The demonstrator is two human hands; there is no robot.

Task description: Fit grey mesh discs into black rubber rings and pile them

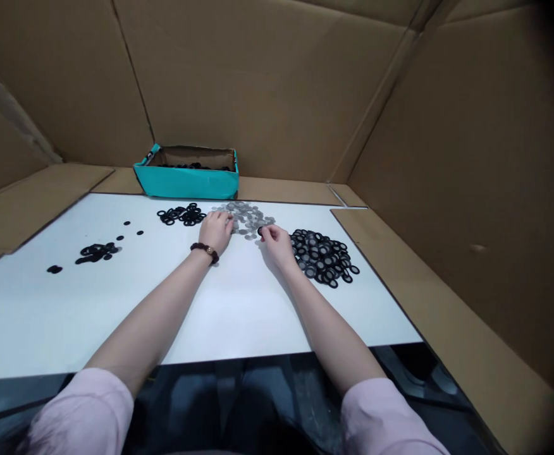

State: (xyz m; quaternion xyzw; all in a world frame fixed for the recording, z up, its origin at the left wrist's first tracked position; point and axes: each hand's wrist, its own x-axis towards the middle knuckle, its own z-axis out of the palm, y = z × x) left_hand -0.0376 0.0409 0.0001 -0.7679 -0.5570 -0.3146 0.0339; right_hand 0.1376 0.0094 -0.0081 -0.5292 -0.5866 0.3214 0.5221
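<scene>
My right hand (277,243) pinches a small black ring (260,232) between thumb and fingertips, just above the white tabletop. Beside it on the right lies a large heap of black-rimmed discs (322,256) with grey centres. My left hand (217,230), wearing a dark beaded bracelet (205,251), rests at the left edge of a spread of thin grey discs (246,217). Its fingers are curled down together, and whatever they hold is hidden. Just left of that hand is a loose pile of black rings (182,215) with open centres.
A turquoise box (189,182) with dark pieces inside stands at the back. On the left lie a pile of black pieces (97,253), a smaller cluster (54,269) and a few single ones. Cardboard walls (258,95) enclose the white tabletop (239,316) behind and at the sides.
</scene>
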